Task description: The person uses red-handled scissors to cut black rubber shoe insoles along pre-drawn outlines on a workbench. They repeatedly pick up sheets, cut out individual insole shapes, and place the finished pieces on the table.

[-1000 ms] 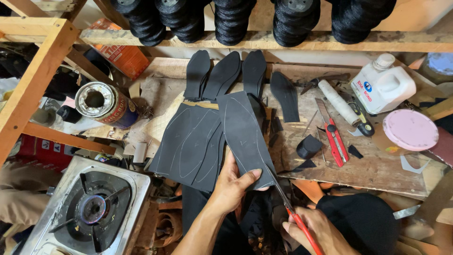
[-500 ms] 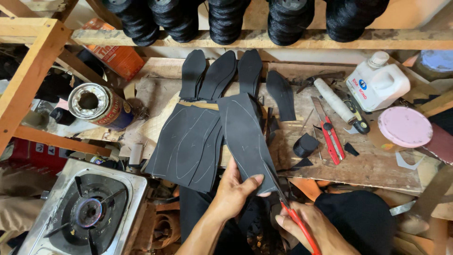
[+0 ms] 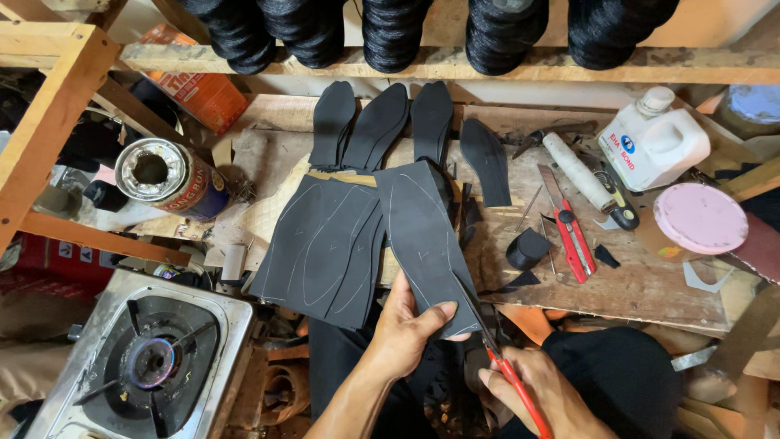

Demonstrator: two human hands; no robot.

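The desk (image 3: pixel 650 284) carries stacked dark sheets (image 3: pixel 325 244) marked with sole outlines. One sheet (image 3: pixel 422 244) is lifted above its near edge, long axis running away from the person and tilted slightly left. The left hand (image 3: pixel 406 329) pinches the sheet's near end, thumb on top, fingers (image 3: pixel 398 293) closed round it. The right hand (image 3: pixel 536 390), just right of it, grips red scissors (image 3: pixel 496 349) with blades at the sheet's lower right edge.

Worn wooden workbench (image 3: pixel 650 284): four black sole cut-outs (image 3: pixel 382 122), marked dark rubber sheets (image 3: pixel 325 244), red utility knife (image 3: pixel 571 236), white plastic jug (image 3: pixel 662 146), round pink lid (image 3: pixel 700 218).
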